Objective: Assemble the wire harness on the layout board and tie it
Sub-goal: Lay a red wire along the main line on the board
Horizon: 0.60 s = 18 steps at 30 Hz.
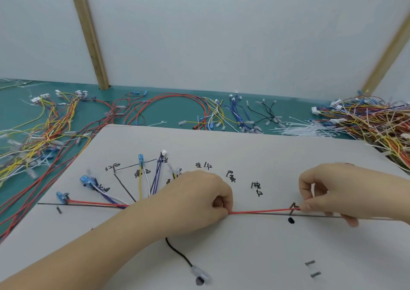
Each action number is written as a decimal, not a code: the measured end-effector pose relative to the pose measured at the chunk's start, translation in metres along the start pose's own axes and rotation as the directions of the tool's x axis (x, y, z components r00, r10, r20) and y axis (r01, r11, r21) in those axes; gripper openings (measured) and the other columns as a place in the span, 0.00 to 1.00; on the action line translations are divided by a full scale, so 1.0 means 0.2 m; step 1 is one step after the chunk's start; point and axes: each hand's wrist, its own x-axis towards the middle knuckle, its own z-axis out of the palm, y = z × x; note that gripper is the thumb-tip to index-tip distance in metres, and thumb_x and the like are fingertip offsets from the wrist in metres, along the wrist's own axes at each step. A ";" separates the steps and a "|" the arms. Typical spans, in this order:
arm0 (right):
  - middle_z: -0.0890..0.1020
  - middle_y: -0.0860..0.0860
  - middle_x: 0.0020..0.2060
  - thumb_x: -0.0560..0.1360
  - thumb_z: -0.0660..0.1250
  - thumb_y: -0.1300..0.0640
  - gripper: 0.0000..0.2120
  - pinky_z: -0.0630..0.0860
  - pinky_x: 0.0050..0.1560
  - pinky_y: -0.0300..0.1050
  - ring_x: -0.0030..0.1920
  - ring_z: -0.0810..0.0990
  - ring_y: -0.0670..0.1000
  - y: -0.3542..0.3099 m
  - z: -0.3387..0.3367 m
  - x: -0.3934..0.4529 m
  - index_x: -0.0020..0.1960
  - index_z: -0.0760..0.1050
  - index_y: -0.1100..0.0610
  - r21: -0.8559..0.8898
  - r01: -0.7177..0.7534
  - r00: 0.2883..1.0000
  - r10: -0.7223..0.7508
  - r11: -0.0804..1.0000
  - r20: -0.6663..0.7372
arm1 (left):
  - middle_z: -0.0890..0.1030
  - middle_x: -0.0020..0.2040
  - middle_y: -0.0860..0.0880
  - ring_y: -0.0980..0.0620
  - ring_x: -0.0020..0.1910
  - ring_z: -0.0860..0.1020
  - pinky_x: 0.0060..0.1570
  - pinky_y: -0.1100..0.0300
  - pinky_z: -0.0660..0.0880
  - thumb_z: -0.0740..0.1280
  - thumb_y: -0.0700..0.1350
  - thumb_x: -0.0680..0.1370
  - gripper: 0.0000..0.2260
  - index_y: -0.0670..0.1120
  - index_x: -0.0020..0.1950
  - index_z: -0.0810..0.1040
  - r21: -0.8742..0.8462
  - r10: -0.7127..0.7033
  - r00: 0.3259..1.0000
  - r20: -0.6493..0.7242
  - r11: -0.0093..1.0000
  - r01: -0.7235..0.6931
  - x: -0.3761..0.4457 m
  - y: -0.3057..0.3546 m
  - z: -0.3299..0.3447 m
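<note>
i am looking down at a pale layout board that fills the lower half of the frame, with a teal bench behind it and a white wall above. the board carries drawn black lines, handwritten labels and small metal pegs.

loose wire bundles lie along the bench: a tangle at the left edge, red loops in the upper middle, and a dense heap at the right edge. white cable ties lie just beside that heap.

my left hand, centre frame, has its fingers curled and pinches the red wire. my right hand, at the right, pinches the same wire's far end at a peg. the wire runs taut between them, just above the drawn horizontal line, and on leftward to a blue terminal at the lower left.

i judge the step to be routing this red wire along the trunk line; tying has not begun. next, i think, the right end needs seating against its peg while the left hand keeps tension.

a fan of yellow, white and purple wires stands just beside my left hand. a black lead lies below it. the board is open at the lower right, apart from two pegs.
</note>
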 end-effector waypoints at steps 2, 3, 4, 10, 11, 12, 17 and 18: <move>0.80 0.42 0.25 0.71 0.66 0.41 0.13 0.71 0.28 0.35 0.19 0.76 0.43 0.00 -0.01 0.00 0.36 0.72 0.49 -0.099 -0.052 0.998 0.050 0.994 -0.025 | 0.72 0.34 0.59 0.65 0.34 0.70 0.36 0.73 0.63 0.63 0.46 0.73 0.05 0.54 0.43 0.78 0.001 -0.004 1.000 -0.010 1.000 0.004 0.00 0.00 0.00; 0.79 0.42 0.24 0.71 0.66 0.40 0.14 0.69 0.27 0.34 0.19 0.75 0.43 0.00 -0.02 0.00 0.35 0.72 0.49 -0.134 -0.074 0.997 0.069 0.988 -0.038 | 0.72 0.34 0.59 0.64 0.34 0.70 0.37 0.73 0.64 0.63 0.46 0.73 0.05 0.54 0.44 0.78 0.001 -0.005 1.000 -0.015 1.000 0.005 0.00 0.00 0.01; 0.79 0.42 0.23 0.70 0.66 0.39 0.14 0.68 0.25 0.34 0.19 0.75 0.43 0.00 -0.03 0.00 0.34 0.73 0.48 -0.160 -0.091 0.995 0.083 0.983 -0.054 | 0.72 0.34 0.59 0.64 0.34 0.70 0.37 0.72 0.64 0.63 0.46 0.73 0.05 0.54 0.44 0.78 0.000 -0.005 1.000 -0.020 1.000 0.005 -0.01 0.00 0.01; 0.79 0.40 0.24 0.68 0.67 0.38 0.14 0.73 0.33 0.37 0.27 0.76 0.40 0.06 0.01 0.04 0.30 0.74 0.45 -0.262 -0.104 0.991 0.078 0.959 -0.108 | 0.71 0.34 0.59 0.66 0.34 0.68 0.36 0.74 0.61 0.63 0.46 0.73 0.05 0.54 0.44 0.77 0.005 -0.015 1.000 -0.027 1.000 0.015 0.00 0.00 0.01; 0.78 0.42 0.25 0.67 0.68 0.38 0.15 0.72 0.35 0.37 0.29 0.75 0.40 0.07 0.02 0.05 0.29 0.74 0.46 -0.256 -0.097 0.992 0.072 0.962 -0.104 | 0.71 0.34 0.60 0.66 0.34 0.68 0.35 0.75 0.61 0.63 0.46 0.73 0.05 0.54 0.44 0.77 0.003 -0.019 0.999 -0.027 1.000 0.019 0.00 0.00 0.01; 0.78 0.44 0.26 0.66 0.69 0.37 0.16 0.72 0.35 0.37 0.31 0.75 0.40 0.09 0.03 0.06 0.29 0.74 0.47 -0.240 -0.092 0.993 0.071 0.966 -0.098 | 0.71 0.33 0.60 0.66 0.34 0.68 0.35 0.75 0.61 0.63 0.46 0.73 0.05 0.54 0.44 0.77 -0.001 -0.022 0.999 -0.027 1.000 0.022 0.00 0.00 0.01; 0.79 0.35 0.26 0.60 0.72 0.35 0.09 0.71 0.33 0.34 0.29 0.76 0.35 0.13 0.01 0.07 0.34 0.74 0.36 -0.105 -0.057 0.998 0.057 0.993 -0.004 | 0.70 0.34 0.59 0.60 0.36 0.69 0.41 0.62 0.69 0.63 0.45 0.74 0.05 0.53 0.45 0.78 -0.064 -0.045 0.999 -0.018 0.997 0.043 0.01 0.03 0.02; 0.80 0.35 0.27 0.59 0.72 0.36 0.10 0.72 0.33 0.33 0.29 0.77 0.35 0.14 0.01 0.07 0.34 0.74 0.36 -0.065 -0.054 0.998 0.056 0.996 0.027 | 0.70 0.34 0.58 0.59 0.37 0.69 0.41 0.63 0.69 0.64 0.45 0.74 0.05 0.53 0.45 0.78 -0.076 -0.049 0.999 -0.022 0.996 0.047 0.02 0.04 0.02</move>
